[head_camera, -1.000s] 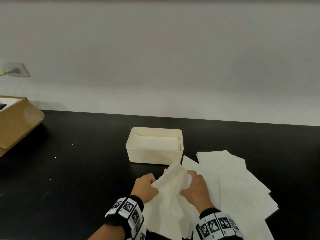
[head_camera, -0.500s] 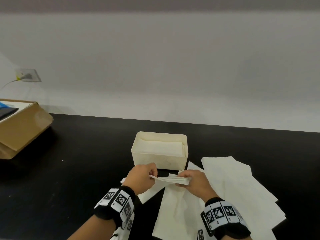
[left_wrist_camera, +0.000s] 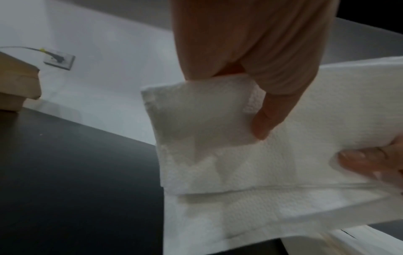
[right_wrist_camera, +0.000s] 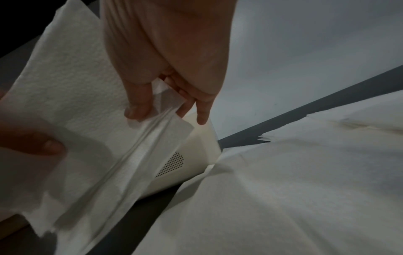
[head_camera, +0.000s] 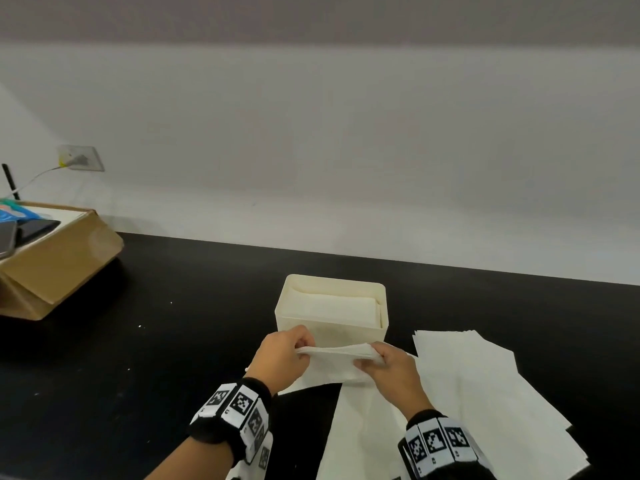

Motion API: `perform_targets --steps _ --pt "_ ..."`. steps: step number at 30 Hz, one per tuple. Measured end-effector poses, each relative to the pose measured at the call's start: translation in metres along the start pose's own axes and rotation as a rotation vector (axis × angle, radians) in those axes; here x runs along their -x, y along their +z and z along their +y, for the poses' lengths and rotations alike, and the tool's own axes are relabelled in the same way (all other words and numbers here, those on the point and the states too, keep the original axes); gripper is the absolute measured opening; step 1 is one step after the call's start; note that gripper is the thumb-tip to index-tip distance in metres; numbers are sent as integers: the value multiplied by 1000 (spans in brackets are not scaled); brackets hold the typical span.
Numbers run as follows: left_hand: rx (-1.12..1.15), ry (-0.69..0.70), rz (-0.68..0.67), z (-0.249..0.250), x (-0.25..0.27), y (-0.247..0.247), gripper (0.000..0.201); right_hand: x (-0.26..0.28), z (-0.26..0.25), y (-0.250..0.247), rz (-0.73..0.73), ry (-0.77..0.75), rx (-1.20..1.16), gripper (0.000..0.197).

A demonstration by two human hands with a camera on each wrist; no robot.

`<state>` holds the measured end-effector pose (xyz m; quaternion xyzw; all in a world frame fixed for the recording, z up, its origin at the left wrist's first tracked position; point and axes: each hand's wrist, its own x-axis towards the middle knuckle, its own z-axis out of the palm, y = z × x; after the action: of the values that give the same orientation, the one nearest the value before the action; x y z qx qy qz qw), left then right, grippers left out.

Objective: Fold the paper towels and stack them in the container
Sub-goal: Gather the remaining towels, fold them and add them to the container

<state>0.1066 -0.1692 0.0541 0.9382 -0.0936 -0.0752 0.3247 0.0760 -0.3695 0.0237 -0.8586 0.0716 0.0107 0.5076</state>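
Pinching a folded paper towel [head_camera: 337,363] at its two ends, the left hand [head_camera: 282,362] and the right hand [head_camera: 393,374] hold it just above the black desk [head_camera: 156,341], directly in front of the cream container [head_camera: 332,332]. In the left wrist view, the left grip is thumb against curled fingers [left_wrist_camera: 263,120] over the towel's left corner, where the layers double back on themselves. In the right wrist view, the right grip has the thumb on the near face and the fingertips [right_wrist_camera: 202,110] behind, closed on the towel's right end; several creased layers run down from that pinch. The towel's upper fold sits level between the hands, and a flap hangs down toward the desk. Inside the container lies a stack of already folded towels [head_camera: 337,306], reaching close to the rim. To the right, a loose spread of unfolded paper towels [head_camera: 485,393] fans across the desk, one sheet running under the right wrist. A cardboard box [head_camera: 59,258] stands at the far left, well apart from the work.
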Motion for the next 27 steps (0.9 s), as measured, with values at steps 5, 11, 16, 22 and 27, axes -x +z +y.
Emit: perform_targets --steps 5,11,16,22,27 --pt "44 -94 -95 -16 -5 -1 24 5 11 -7 35 7 -60 27" --pt "295 -179 -144 -37 -3 -11 14 15 18 -16 0 86 -288 32" --pt "609 -251 -171 -42 8 -7 15 26 40 -13 -12 140 -264 32" --pt "650 -335 -191 -43 3 13 48 24 42 -1 40 198 -228 34" --pt "654 -302 -48 -35 6 16 37 21 35 1 129 183 -270 21"
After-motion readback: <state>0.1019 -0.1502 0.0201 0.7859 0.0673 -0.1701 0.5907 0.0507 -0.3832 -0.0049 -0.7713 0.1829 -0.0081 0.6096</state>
